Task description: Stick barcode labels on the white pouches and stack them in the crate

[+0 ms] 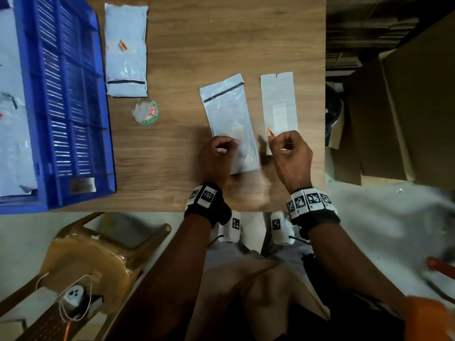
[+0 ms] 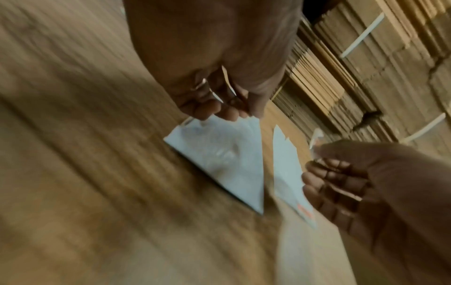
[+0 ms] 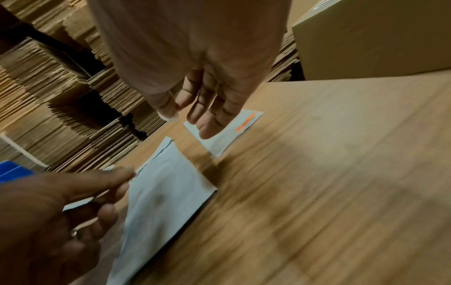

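A white pouch (image 1: 231,124) lies flat in the middle of the wooden table (image 1: 234,45). My left hand (image 1: 225,146) is over its near end with curled fingers, and the pouch's edge (image 3: 171,192) runs between thumb and fingers. Just right of the pouch lies a white label backing sheet (image 1: 279,104) with an orange mark at its near corner. Above that corner my right hand (image 1: 277,139) pinches a small white label (image 2: 316,138) between thumb and forefinger, its other fingers loose. The blue crate (image 1: 69,107) at the left holds pouches.
A stack of labelled pouches (image 1: 126,50) lies beside the crate, with a round sticker (image 1: 145,112) below it. A large cardboard box (image 1: 406,107) and stacks of flattened cardboard (image 3: 48,96) stand past the table's right edge. A brown plastic stool (image 1: 93,254) is at my lower left.
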A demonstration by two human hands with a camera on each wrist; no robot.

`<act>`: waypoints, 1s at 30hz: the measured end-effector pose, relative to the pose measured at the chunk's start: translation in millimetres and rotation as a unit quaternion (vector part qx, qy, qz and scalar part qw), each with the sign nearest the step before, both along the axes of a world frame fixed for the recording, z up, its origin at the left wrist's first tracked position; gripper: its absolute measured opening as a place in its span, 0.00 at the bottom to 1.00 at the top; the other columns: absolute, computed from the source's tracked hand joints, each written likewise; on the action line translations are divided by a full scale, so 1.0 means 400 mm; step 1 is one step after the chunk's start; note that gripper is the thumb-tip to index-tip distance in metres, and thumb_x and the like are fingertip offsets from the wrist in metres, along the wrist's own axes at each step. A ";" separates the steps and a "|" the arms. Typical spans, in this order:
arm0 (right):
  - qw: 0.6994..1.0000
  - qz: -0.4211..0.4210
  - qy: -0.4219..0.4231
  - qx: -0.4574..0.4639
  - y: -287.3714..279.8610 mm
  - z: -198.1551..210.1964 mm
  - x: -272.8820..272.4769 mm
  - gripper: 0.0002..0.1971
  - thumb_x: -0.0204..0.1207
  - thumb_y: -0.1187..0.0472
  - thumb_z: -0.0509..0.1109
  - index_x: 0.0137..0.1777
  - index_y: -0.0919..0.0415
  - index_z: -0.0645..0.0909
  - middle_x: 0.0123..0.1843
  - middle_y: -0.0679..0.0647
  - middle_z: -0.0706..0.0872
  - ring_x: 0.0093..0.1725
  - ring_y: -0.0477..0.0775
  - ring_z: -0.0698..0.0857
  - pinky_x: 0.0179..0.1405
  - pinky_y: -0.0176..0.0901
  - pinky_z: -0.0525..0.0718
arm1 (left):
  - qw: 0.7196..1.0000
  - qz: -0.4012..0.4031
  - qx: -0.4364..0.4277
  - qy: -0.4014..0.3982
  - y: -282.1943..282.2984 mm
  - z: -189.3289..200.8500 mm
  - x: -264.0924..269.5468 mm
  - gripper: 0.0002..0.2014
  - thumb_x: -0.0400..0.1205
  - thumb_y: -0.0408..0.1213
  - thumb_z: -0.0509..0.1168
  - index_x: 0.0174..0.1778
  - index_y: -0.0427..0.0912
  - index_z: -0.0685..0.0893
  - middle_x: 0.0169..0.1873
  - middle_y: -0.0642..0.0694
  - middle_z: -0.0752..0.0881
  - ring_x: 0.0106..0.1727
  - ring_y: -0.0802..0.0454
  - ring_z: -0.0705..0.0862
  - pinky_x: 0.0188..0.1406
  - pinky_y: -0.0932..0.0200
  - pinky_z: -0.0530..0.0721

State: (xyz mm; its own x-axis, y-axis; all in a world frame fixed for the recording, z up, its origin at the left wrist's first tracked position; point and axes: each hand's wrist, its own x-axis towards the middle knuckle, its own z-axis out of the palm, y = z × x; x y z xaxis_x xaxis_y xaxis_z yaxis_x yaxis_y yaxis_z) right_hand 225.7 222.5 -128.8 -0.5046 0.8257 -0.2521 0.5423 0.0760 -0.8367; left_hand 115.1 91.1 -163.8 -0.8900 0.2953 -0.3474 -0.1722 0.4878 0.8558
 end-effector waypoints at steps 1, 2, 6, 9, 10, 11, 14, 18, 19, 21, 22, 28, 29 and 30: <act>1.000 0.011 0.000 -0.001 -0.007 0.000 -0.015 0.08 0.79 0.62 0.76 0.43 0.65 0.83 0.38 0.49 0.88 0.39 0.32 0.84 0.38 0.18 0.75 | 1.000 -0.005 0.016 -0.019 -0.002 0.005 -0.011 0.03 0.78 0.40 0.77 0.40 0.50 0.90 0.36 0.60 0.90 0.39 0.67 0.86 0.44 0.67 0.83; 1.000 0.020 0.001 -0.001 -0.011 0.001 -0.028 0.08 0.79 0.61 0.76 0.43 0.65 0.84 0.38 0.51 0.88 0.39 0.34 0.84 0.38 0.19 0.76 | 0.998 -0.013 0.036 -0.040 -0.003 0.009 -0.023 0.03 0.78 0.43 0.77 0.39 0.53 0.91 0.37 0.58 0.91 0.41 0.62 0.88 0.47 0.59 0.87; 0.999 0.049 0.012 0.001 -0.023 0.004 -0.064 0.10 0.78 0.59 0.79 0.41 0.64 0.83 0.36 0.50 0.87 0.36 0.39 0.85 0.38 0.30 0.85 | 0.990 -0.059 0.082 -0.095 0.003 0.036 -0.061 0.04 0.80 0.47 0.74 0.41 0.54 0.92 0.40 0.56 0.92 0.42 0.58 0.88 0.44 0.54 0.87; 0.997 0.076 0.013 0.007 -0.022 0.008 -0.074 0.10 0.78 0.57 0.79 0.41 0.62 0.84 0.35 0.49 0.88 0.36 0.41 0.86 0.39 0.32 0.87 | 0.987 -0.085 0.088 -0.100 0.005 0.051 -0.078 0.08 0.82 0.43 0.74 0.37 0.50 0.91 0.33 0.59 0.90 0.36 0.62 0.86 0.39 0.61 0.82; 0.996 0.086 0.012 0.007 -0.020 0.010 -0.077 0.10 0.77 0.57 0.80 0.41 0.61 0.84 0.35 0.49 0.88 0.36 0.41 0.86 0.39 0.33 0.87 | 0.987 -0.090 0.084 -0.100 0.004 0.052 -0.082 0.08 0.82 0.43 0.74 0.37 0.50 0.91 0.32 0.59 0.90 0.35 0.63 0.85 0.41 0.62 0.81; 0.995 0.095 0.010 0.006 -0.019 0.011 -0.079 0.10 0.77 0.56 0.80 0.41 0.60 0.84 0.35 0.47 0.87 0.35 0.41 0.85 0.39 0.33 0.87 | 0.987 -0.094 0.084 -0.101 0.002 0.051 -0.085 0.07 0.82 0.43 0.75 0.38 0.49 0.92 0.33 0.59 0.91 0.36 0.64 0.86 0.43 0.61 0.82; 0.993 0.119 0.002 0.008 -0.021 0.017 -0.084 0.10 0.77 0.58 0.81 0.41 0.59 0.84 0.34 0.44 0.85 0.34 0.37 0.83 0.38 0.28 0.82 | 0.986 -0.092 0.082 -0.116 0.000 0.052 -0.092 0.08 0.80 0.44 0.76 0.43 0.42 0.94 0.40 0.53 0.93 0.44 0.61 0.89 0.49 0.56 0.85; 0.990 0.138 -0.001 0.001 -0.021 0.021 -0.085 0.09 0.77 0.59 0.81 0.42 0.60 0.84 0.34 0.45 0.85 0.34 0.38 0.83 0.38 0.28 0.83 | 0.985 -0.112 0.075 -0.107 -0.004 0.051 -0.098 0.07 0.81 0.37 0.75 0.48 0.38 0.94 0.44 0.49 0.94 0.45 0.64 0.89 0.47 0.62 0.85; 0.990 0.143 -0.001 -0.001 -0.022 0.022 -0.086 0.08 0.77 0.59 0.81 0.43 0.60 0.84 0.35 0.45 0.85 0.34 0.37 0.83 0.38 0.29 0.83 | 0.984 -0.120 0.076 -0.103 -0.005 0.051 -0.100 0.06 0.82 0.35 0.74 0.49 0.37 0.94 0.44 0.49 0.93 0.44 0.66 0.89 0.46 0.65 0.84; 0.989 0.147 -0.001 -0.004 -0.019 0.021 -0.087 0.07 0.78 0.60 0.80 0.44 0.60 0.85 0.37 0.45 0.86 0.36 0.36 0.83 0.39 0.26 0.82 | 0.985 -0.137 0.070 -0.077 -0.007 0.046 -0.104 0.06 0.82 0.33 0.72 0.48 0.36 0.93 0.42 0.50 0.92 0.42 0.69 0.87 0.45 0.68 0.82; 0.989 0.147 0.001 -0.007 -0.018 0.019 -0.088 0.06 0.79 0.60 0.79 0.46 0.60 0.85 0.38 0.46 0.87 0.38 0.35 0.83 0.40 0.25 0.81 | 0.986 -0.145 0.060 -0.058 -0.008 0.043 -0.106 0.05 0.82 0.33 0.72 0.48 0.36 0.93 0.41 0.50 0.91 0.42 0.69 0.86 0.45 0.70 0.81; 0.989 0.144 0.000 -0.044 -0.020 -0.006 -0.097 0.01 0.81 0.63 0.75 0.48 0.59 0.86 0.41 0.49 0.89 0.42 0.46 0.87 0.44 0.32 0.84 | 0.989 -0.144 -0.021 -0.001 -0.023 0.032 -0.092 0.05 0.82 0.36 0.72 0.44 0.40 0.91 0.36 0.55 0.88 0.39 0.73 0.83 0.41 0.77 0.76; 0.989 0.144 -0.004 -0.045 -0.024 -0.010 -0.103 0.01 0.81 0.63 0.75 0.48 0.59 0.87 0.41 0.49 0.89 0.42 0.43 0.87 0.44 0.30 0.83 | 0.991 -0.131 -0.036 0.002 -0.027 0.034 -0.088 0.06 0.81 0.38 0.72 0.42 0.41 0.91 0.35 0.55 0.88 0.38 0.70 0.84 0.39 0.75 0.77; 0.989 0.142 -0.011 -0.046 -0.028 -0.015 -0.110 0.01 0.80 0.63 0.75 0.47 0.59 0.87 0.41 0.50 0.90 0.40 0.41 0.86 0.43 0.29 0.82 | 0.991 -0.120 -0.052 0.007 -0.031 0.036 -0.084 0.07 0.81 0.40 0.72 0.41 0.42 0.90 0.34 0.55 0.88 0.38 0.66 0.85 0.39 0.70 0.79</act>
